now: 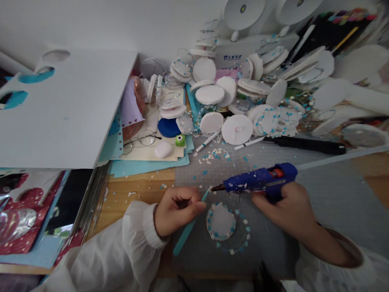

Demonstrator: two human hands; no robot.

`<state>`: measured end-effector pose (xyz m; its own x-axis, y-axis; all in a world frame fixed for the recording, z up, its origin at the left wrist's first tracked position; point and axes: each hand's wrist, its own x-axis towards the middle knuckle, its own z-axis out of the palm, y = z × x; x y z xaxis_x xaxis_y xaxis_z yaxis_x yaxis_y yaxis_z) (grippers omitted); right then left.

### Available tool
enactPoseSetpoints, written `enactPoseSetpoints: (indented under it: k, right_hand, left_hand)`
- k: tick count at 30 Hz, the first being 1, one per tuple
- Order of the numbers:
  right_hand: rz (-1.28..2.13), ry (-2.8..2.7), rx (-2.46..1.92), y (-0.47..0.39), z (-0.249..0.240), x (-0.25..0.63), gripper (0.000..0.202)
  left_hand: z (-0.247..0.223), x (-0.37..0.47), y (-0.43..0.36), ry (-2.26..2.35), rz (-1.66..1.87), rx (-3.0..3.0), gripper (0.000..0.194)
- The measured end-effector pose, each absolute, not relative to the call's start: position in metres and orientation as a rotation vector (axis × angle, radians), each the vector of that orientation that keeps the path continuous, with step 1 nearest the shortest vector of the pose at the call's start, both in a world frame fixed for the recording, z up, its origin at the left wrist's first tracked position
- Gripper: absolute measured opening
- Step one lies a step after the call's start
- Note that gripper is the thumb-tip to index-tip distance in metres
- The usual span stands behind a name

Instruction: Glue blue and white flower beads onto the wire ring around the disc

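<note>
My left hand [179,211] is closed round a pair of teal tweezers [187,235], whose pointed tip is directed up and to the right. At that tip a tiny white flower piece [210,189] seems to be pinched, right by the nozzle. My right hand [290,209] grips a blue glue gun [258,180], which points left toward the tweezers' tip. Below the nozzle, a white disc [223,221] edged with blue and white flowers lies on the grey cutting mat [267,247]. A loose ring of similar flowers [247,229] curves round its right side.
Many white discs [209,94] are heaped at the back, some with flower strings. Loose flower pieces [214,155] and white pens [249,143] lie before them. Eyeglasses [146,138] and a green punch [180,140] rest on papers. A large white board [69,117] stands left.
</note>
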<state>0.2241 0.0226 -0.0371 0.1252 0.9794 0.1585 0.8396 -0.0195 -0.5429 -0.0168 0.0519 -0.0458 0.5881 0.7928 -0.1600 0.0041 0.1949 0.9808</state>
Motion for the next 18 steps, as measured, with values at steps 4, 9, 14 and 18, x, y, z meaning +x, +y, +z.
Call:
enactPoseSetpoints:
  k: [4,9,14,18]
  right_hand:
    - [0.261,-1.764,-1.931,0.022,-0.042,0.226,0.024]
    - [0.044,-1.762,-1.985,0.024,-0.048,0.23,0.019]
    - [-0.072,-1.619,-2.103,0.029,-0.038,0.244,0.022]
    - [-0.231,-1.48,-2.282,0.02,-0.038,0.283,0.025]
  left_hand:
    - [-0.046,-0.017,0.052,0.775,0.652,1.253,0.046]
    - [-0.045,-0.016,0.052,0.778,0.656,1.244,0.045]
    - [-0.046,-0.016,0.052,0.799,0.684,1.213,0.046]
    - [-0.051,-0.016,0.053,0.806,0.709,1.17,0.044]
